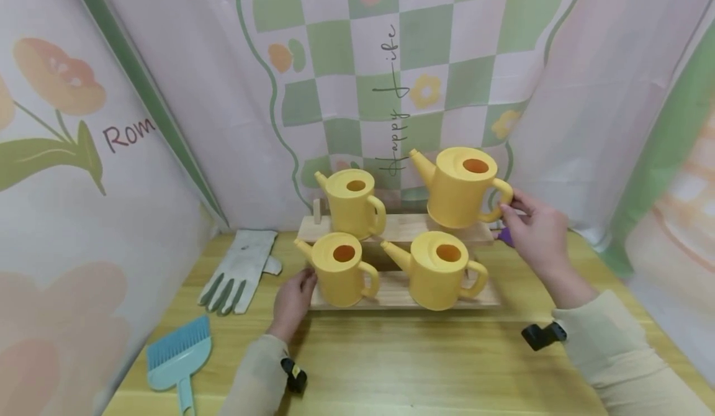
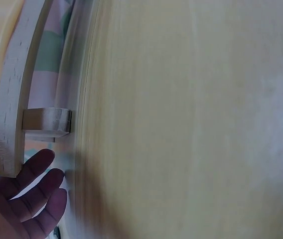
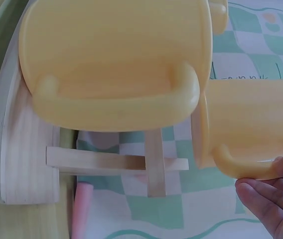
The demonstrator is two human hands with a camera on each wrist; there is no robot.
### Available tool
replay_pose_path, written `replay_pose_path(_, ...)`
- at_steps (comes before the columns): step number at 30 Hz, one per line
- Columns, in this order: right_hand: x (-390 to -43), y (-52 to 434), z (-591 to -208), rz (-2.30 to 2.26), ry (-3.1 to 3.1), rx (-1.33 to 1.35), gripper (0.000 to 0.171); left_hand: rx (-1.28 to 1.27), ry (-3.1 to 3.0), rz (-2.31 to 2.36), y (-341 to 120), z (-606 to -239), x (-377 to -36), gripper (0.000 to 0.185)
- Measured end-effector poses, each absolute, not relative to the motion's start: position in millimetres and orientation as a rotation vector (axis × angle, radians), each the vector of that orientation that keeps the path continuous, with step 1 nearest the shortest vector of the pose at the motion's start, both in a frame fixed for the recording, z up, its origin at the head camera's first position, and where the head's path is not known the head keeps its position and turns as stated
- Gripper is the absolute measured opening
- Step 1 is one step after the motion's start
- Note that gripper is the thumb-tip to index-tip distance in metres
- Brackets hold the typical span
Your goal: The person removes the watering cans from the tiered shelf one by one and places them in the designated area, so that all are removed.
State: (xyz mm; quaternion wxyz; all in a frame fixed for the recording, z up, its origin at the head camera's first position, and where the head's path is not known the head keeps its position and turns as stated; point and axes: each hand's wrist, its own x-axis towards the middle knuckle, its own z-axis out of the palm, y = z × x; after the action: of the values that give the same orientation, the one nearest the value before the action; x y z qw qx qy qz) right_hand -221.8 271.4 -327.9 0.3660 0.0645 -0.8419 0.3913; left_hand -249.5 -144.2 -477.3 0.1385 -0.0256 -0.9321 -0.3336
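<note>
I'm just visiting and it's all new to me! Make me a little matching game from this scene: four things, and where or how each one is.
Things:
1. Right hand
2. Left hand
3. Glove
4. Brush

Places and states:
A. Light blue, at the lower left of the head view
B. At the left end of the wooden rack
C. Mostly white, lying on the table
D. Holding a yellow watering can by its handle

Pairs: 1-D, 2-B, 3-C, 4-A

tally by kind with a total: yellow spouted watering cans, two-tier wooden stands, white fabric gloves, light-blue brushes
Yellow spouted watering cans: 4
Two-tier wooden stand: 1
White fabric glove: 1
Light-blue handled brush: 1
Total: 7
</note>
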Motion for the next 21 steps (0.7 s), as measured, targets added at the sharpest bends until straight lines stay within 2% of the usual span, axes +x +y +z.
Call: replay_pose_path(21, -208.2, 301.1, -326.4, 1.021, -2.181, 0.075, 0.033, -0.055, -2.685, -0.974, -144.1, -478.8, -249.5, 0.031)
